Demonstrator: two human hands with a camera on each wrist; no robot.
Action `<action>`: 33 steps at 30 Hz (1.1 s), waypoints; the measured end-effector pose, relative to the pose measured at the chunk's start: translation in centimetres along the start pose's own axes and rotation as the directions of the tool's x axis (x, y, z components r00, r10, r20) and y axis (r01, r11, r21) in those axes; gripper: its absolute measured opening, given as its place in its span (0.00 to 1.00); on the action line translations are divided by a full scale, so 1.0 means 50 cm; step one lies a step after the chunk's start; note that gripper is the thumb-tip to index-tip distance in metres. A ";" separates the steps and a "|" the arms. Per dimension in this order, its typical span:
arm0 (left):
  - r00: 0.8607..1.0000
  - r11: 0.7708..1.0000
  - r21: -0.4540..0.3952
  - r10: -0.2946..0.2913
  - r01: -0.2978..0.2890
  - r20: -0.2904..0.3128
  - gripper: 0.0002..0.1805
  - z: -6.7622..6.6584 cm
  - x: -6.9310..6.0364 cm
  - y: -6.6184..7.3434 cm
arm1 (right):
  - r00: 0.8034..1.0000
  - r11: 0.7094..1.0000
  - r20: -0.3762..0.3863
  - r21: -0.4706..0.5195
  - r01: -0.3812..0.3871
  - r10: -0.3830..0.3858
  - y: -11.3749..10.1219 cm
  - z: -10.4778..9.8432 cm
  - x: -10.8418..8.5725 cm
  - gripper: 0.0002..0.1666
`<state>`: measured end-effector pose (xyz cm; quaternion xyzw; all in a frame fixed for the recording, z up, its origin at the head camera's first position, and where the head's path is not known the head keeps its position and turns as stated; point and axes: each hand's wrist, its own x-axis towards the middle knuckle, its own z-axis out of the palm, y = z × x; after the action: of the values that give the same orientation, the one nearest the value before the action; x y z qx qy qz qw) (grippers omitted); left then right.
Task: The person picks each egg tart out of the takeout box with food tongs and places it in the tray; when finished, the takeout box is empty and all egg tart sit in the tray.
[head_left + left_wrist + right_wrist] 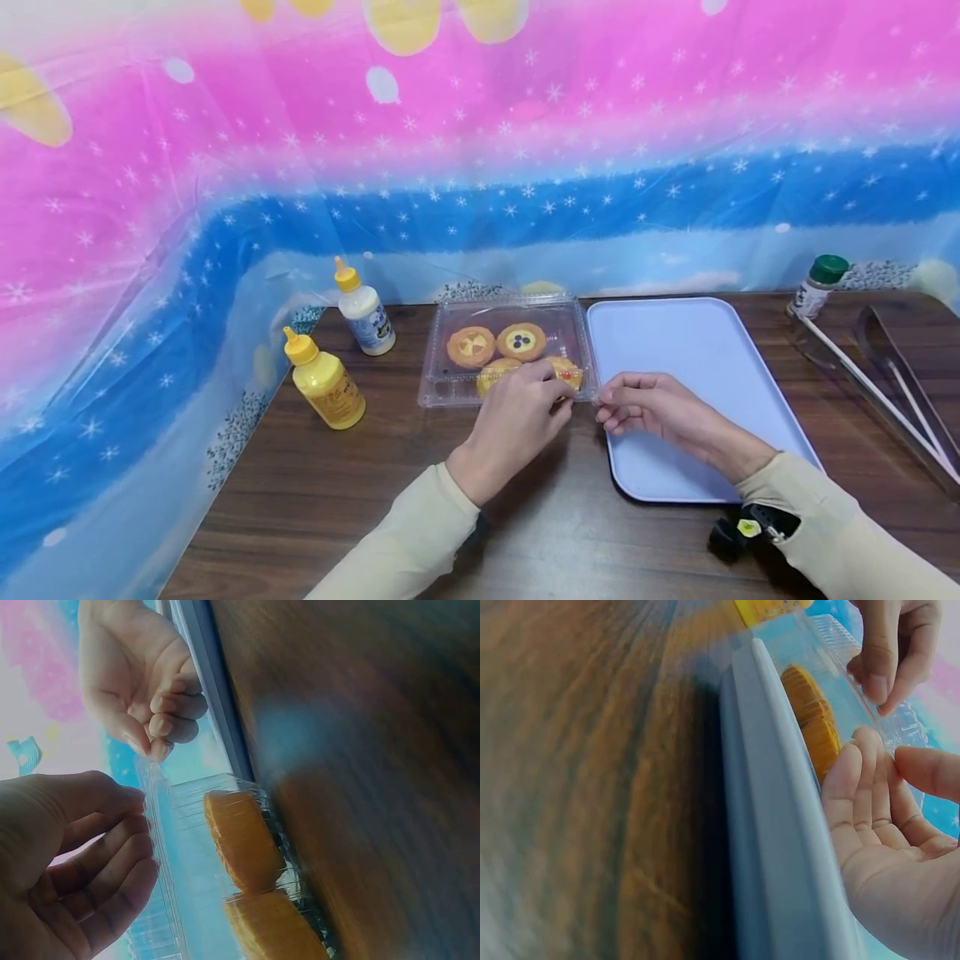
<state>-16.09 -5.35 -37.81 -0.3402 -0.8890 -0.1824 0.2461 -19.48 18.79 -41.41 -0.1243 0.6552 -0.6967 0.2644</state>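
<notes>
A clear plastic clamshell container [442, 387] with its lid down holds several tarts. One tart [472, 346] carries pale pieces and another [522, 341] dark berries; the front tarts are partly hidden. My left hand [517, 425] is at the container's front edge, its thumb and fingers pinching the rim [166, 859] in the left wrist view. At the front right corner my right hand [660, 408] pinches the rim between thumb and index finger, the other fingers curled. Beneath this hand lies the pale blue tray [697, 342].
Left of the container stand a white squeeze bottle [367, 317] and a yellow squeeze bottle [327, 383]. A green-capped shaker [819, 287] and metal tongs [862, 379] are at the right. A patterned cloth [525, 125] hangs behind the wooden table [300, 517].
</notes>
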 end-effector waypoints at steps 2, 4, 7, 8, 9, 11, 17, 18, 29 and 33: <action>1.000 1.000 0.001 0.001 -0.001 0.003 0.05 -0.002 0.002 0.000 | 1.000 1.000 -0.004 0.001 -0.003 0.003 -0.002 0.003 0.001 0.08; 1.000 1.000 0.005 0.007 -0.007 0.004 0.04 -0.002 0.003 0.000 | 1.000 1.000 -0.008 0.002 -0.011 0.011 -0.002 0.005 0.000 0.08; 1.000 1.000 0.014 0.027 -0.027 0.004 0.03 0.000 0.006 0.000 | 1.000 1.000 -0.019 0.009 -0.019 0.019 -0.002 0.008 -0.002 0.08; 0.999 0.999 0.018 0.035 -0.035 0.004 0.03 0.001 0.007 -0.001 | 1.000 1.000 -0.023 0.012 -0.018 0.019 -0.003 0.010 -0.002 0.08; 0.999 0.999 0.021 0.041 -0.041 0.005 0.03 0.002 0.009 -0.001 | 1.000 1.000 -0.026 0.014 -0.018 0.018 -0.003 0.011 -0.003 0.08; 0.999 0.998 0.029 0.051 -0.051 0.008 0.03 0.003 0.011 -0.001 | 1.000 1.000 -0.029 0.017 -0.011 0.012 -0.003 0.014 -0.003 0.08; 0.997 0.996 0.059 0.073 -0.074 0.004 0.04 0.005 0.009 0.004 | 0.999 1.000 -0.041 0.020 -0.019 0.019 -0.001 0.024 -0.006 0.09; 0.997 0.995 0.063 0.081 -0.081 0.005 0.03 0.006 0.007 0.005 | 0.999 1.000 -0.043 0.021 -0.022 0.023 0.000 0.025 -0.007 0.09; 0.990 0.978 0.162 0.137 -0.129 -0.043 0.02 0.020 0.005 0.008 | 0.999 1.000 -0.039 0.004 -0.008 0.008 -0.002 0.029 -0.009 0.09; 0.987 0.968 0.210 0.154 -0.141 -0.050 0.03 0.024 0.004 0.011 | 0.999 1.000 -0.039 -0.006 -0.021 0.021 -0.003 0.029 -0.009 0.08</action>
<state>-16.23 -4.27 -38.57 -0.3720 -0.8667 -0.0819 0.3219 -18.35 17.79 -41.03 -0.1047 0.6638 -0.6940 0.2586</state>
